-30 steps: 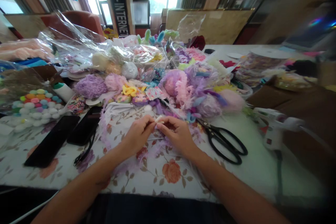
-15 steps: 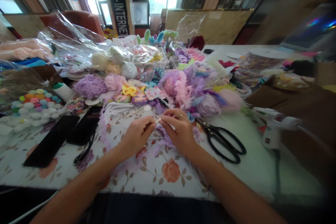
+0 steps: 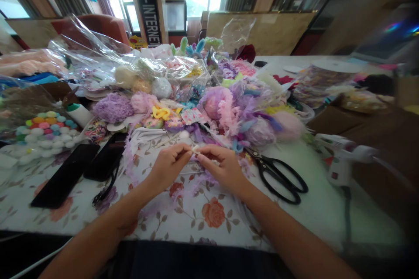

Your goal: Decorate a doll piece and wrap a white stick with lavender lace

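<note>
My left hand (image 3: 169, 164) and my right hand (image 3: 223, 165) meet over the middle of the flowered cloth. Thumb and fingers of each are pinched on a small white piece (image 3: 195, 150), too small to name and partly hidden by the fingertips. Lilac fluffy yarn (image 3: 207, 178) lies on the cloth under the hands. Just beyond the fingers is a white pompom (image 3: 184, 134). Black-handled scissors (image 3: 278, 174) rest to the right of my right hand, their blades pointing away toward the yarn pile.
A white glue gun (image 3: 337, 157) stands at the right, its cord running toward me. Two dark phones (image 3: 65, 176) lie at the left, near a bag of coloured pompoms (image 3: 46, 133). Yarn balls (image 3: 113, 107) and plastic bags (image 3: 183, 67) heap up along the back.
The fingers of my right hand have come down and closed in more around the small white piece, which now sits at a different angle. Both hands stay at about the same spot.
</note>
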